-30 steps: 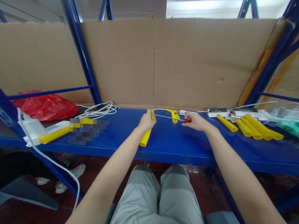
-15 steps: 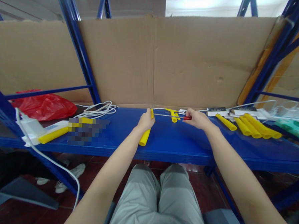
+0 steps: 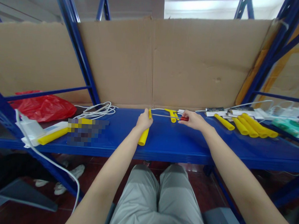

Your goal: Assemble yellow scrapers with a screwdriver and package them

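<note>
Head view: sole camera.
Left hand: closed round a yellow hollow plastic tube, near its far end.
Yellow tube: over the front middle of the smooth blue benchtop, slanted, near end toward the person. Resting on it or not: can't tell.
Right hand: fingers closed on the red handle of a slim metal-shafted tool, probably a screwdriver.
Shaft: roughly level, reaches across to the left hand at the tube's far end. Tip contact: too small to tell.
Alignment: hold shaft straight to whatever it bears on; a skewed push would likely slip.
Left grip: should brace the tube against roll, fingers clear of the tip's line.
Right grip: steady pressure along the shaft before any twist, I'd say.
Small yellow plastic pieces: behind the shaft in view; avoid snagging.
Row of yellow tubes: well right, shouldn't interfere.
</note>
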